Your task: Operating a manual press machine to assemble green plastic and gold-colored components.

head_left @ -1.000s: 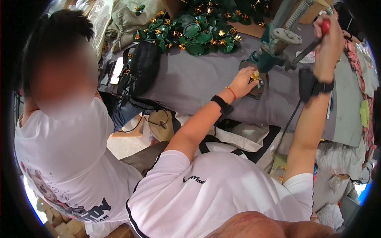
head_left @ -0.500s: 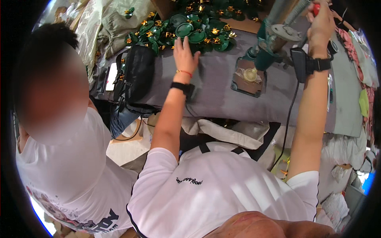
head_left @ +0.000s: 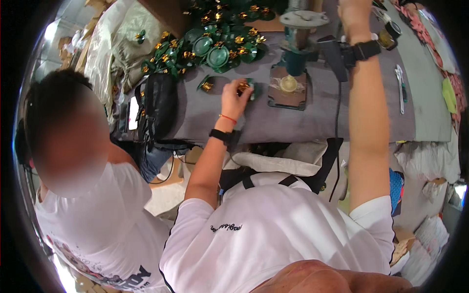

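My left hand [head_left: 233, 102] is closed, thumb and fingers pinching a small green piece with a gold flower [head_left: 243, 87], just left of the press. A similar green-and-gold piece [head_left: 207, 86] lies on the grey cloth to the left of that hand. The hand press [head_left: 295, 61] has a dark green column and a flat base plate [head_left: 288, 100]. On that plate sits a pale yellowish round part [head_left: 288, 84]. My right hand [head_left: 355, 22] is raised at the top edge, right of the press. Its fingers are cut off, so its grip is hidden.
A heap of green discs with gold flowers [head_left: 215, 53] covers the back of the table. A black bag [head_left: 161, 102] and a phone [head_left: 133, 113] lie left. A wrench [head_left: 400, 90] and a jar [head_left: 389, 35] are right. Another person [head_left: 97, 210] is close on my left.
My left hand has come from the heap toward me and now pinches a green piece. A second piece now lies beside it. My right hand appears higher, its fingers out of view.
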A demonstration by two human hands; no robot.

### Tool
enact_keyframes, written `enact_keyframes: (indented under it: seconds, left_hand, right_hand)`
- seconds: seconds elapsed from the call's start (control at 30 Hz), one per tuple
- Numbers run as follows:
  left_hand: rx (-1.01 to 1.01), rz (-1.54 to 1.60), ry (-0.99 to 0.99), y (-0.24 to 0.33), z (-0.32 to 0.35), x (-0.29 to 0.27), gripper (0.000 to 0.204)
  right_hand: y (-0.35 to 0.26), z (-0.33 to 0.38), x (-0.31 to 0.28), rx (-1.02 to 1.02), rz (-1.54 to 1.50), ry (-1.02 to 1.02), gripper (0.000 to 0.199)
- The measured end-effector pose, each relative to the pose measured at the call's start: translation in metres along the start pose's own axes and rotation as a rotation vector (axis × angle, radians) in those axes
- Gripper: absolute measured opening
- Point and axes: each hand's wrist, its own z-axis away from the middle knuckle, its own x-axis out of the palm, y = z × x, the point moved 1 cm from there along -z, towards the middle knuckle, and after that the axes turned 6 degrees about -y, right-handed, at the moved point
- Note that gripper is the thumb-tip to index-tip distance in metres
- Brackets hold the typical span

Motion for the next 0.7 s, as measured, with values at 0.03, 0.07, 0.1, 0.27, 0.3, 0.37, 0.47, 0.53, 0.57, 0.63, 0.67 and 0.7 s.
enact_keyframes:
  seconds: [0.03,0.07,0.1,0.27,0.3,0.37,0.47,0.53,0.57,0.63,0.67,0.7]
  left_hand:
    - [0.184,0.011,0.031,0.016,-0.001,0.013,0.036]
    - [0.192,0.071,0.010,0.030,-0.003,0.028,0.039]
    - [0.250,0.131,0.029,0.043,-0.004,0.042,0.042]
    - [0.170,0.180,-0.090,0.067,-0.020,0.091,0.050]
    - [0.154,0.154,-0.154,0.066,-0.023,0.095,0.057]
    - [0.160,0.195,-0.166,0.061,-0.026,0.098,0.061]
    - [0.167,0.196,-0.137,0.054,-0.024,0.098,0.064]
    - [0.209,0.177,-0.099,0.054,-0.021,0.098,0.069]
    - [0.177,0.183,-0.082,0.055,-0.020,0.098,0.069]
    - [0.242,0.247,-0.050,0.058,-0.019,0.095,0.073]
    - [0.248,0.242,-0.027,0.060,-0.019,0.094,0.066]
    - [0.245,0.227,-0.039,0.062,-0.021,0.092,0.066]
  right_hand:
    - [0.002,0.000,-0.001,-0.025,0.009,0.001,0.030]
    - [0.004,0.001,-0.003,-0.010,0.027,0.000,0.030]
    - [0.007,0.001,-0.003,0.005,0.043,-0.006,0.030]
    - [-0.007,0.000,0.005,0.014,0.081,0.031,0.030]
    - [-0.016,0.005,0.009,0.021,0.064,0.020,0.030]
    - [-0.041,0.029,0.009,-0.037,0.123,0.014,0.031]
    - [-0.073,0.113,-0.012,-0.247,0.293,-0.030,0.021]
    - [-0.067,0.196,-0.033,-0.291,0.118,-0.131,0.014]
    - [-0.056,0.235,-0.044,-0.339,0.407,-0.226,0.013]
    - [-0.034,0.297,-0.067,-0.270,0.759,-0.320,0.019]
    - [-0.028,0.310,-0.082,-0.192,0.745,-0.329,0.019]
    - [-0.027,0.314,-0.090,-0.224,0.846,-0.396,0.021]
